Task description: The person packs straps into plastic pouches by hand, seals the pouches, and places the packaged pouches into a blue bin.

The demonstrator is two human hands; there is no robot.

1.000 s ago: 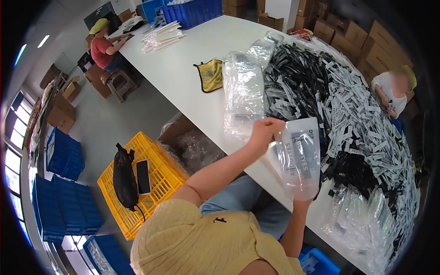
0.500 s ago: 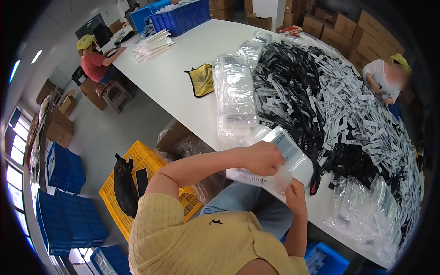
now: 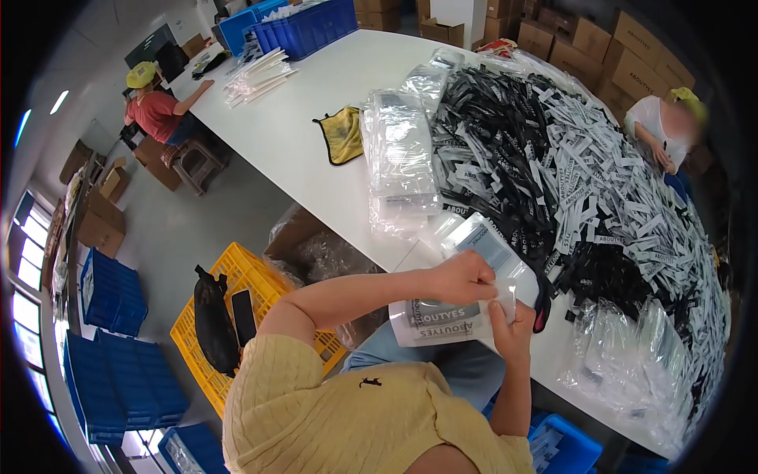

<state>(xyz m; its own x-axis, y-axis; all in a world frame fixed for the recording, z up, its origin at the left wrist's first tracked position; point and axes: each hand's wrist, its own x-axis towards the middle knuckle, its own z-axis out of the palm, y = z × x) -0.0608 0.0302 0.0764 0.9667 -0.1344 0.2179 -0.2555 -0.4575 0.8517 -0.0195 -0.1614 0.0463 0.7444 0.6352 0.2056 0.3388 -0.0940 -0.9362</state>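
Observation:
Over the table edge, a clear plastic bag [image 3: 412, 322] with dark "ABOUTYES" lettering showing is held between my two hands. My left hand [image 3: 460, 277] is closed, its fingers gripping the bag's upper right part. Just to the right, my right hand [image 3: 513, 324] pinches the whitish, translucent end of the same bag. Behind them lies a flat packet with a grey-blue printed panel [image 3: 488, 241]. A stack of clear bags [image 3: 401, 150] rests beyond it. Close to my right hand is a black item with a pink edge [image 3: 542, 308].
A large heap of black and white label strips [image 3: 592, 182] covers the table's right side, with clear bags [image 3: 632, 347] in front. A yellow cloth [image 3: 342, 136] lies left. A yellow crate [image 3: 189, 332] stands by my left side. Two co-workers sit at the table.
The bag has swung out to the left below my left hand, so more of its lettering shows. My hands have moved slightly closer together and up, still on it.

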